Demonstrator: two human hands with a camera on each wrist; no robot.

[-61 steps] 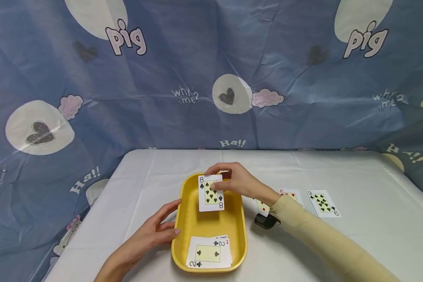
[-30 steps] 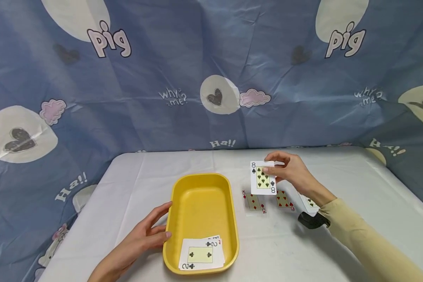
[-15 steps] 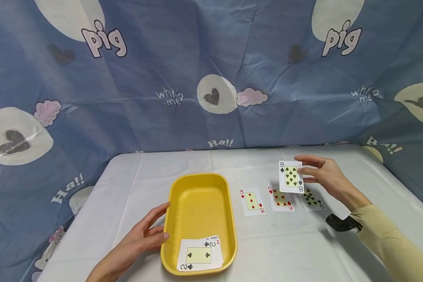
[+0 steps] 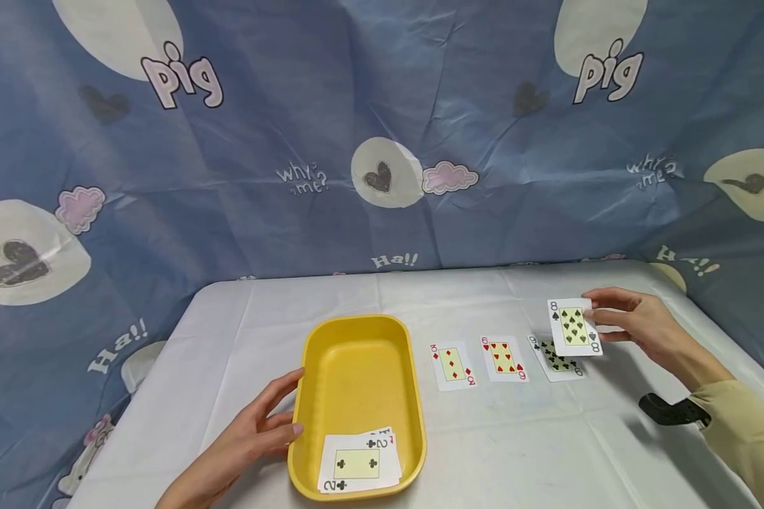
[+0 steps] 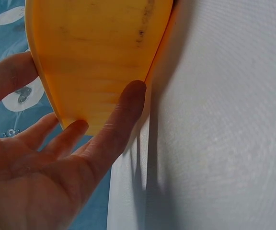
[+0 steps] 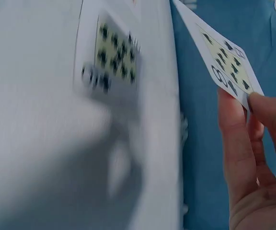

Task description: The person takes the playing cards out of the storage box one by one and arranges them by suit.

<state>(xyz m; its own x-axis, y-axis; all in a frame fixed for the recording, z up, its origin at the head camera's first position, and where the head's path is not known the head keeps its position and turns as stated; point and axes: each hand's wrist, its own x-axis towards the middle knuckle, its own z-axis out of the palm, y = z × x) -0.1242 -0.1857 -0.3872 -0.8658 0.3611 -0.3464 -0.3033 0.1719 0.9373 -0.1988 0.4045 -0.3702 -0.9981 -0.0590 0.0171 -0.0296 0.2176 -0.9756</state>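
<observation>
My right hand (image 4: 649, 329) pinches an eight of spades (image 4: 575, 326) between thumb and fingers, face up and raised. In the head view the card overlaps the nine of clubs (image 4: 554, 363), which lies on the table. The right wrist view shows the eight of spades (image 6: 229, 62) tilted, gripped near one corner. My left hand (image 4: 255, 431) rests its fingertips and thumb against the left side of the yellow tray (image 4: 414, 417), as the left wrist view of the tray wall (image 5: 95, 57) also shows. A two of clubs (image 4: 359, 463) tops a small stack at the tray's near end.
Left of the nine of clubs, a six of hearts (image 4: 506, 359) and a five of diamonds (image 4: 453, 365) lie face up in a row on the white-covered table (image 4: 503, 452). Behind the table hangs a blue printed cloth (image 4: 293, 106).
My right hand has carried the eight of spades from over the tray to the right, past the five of diamonds and six of hearts. The left hand stays at the tray.
</observation>
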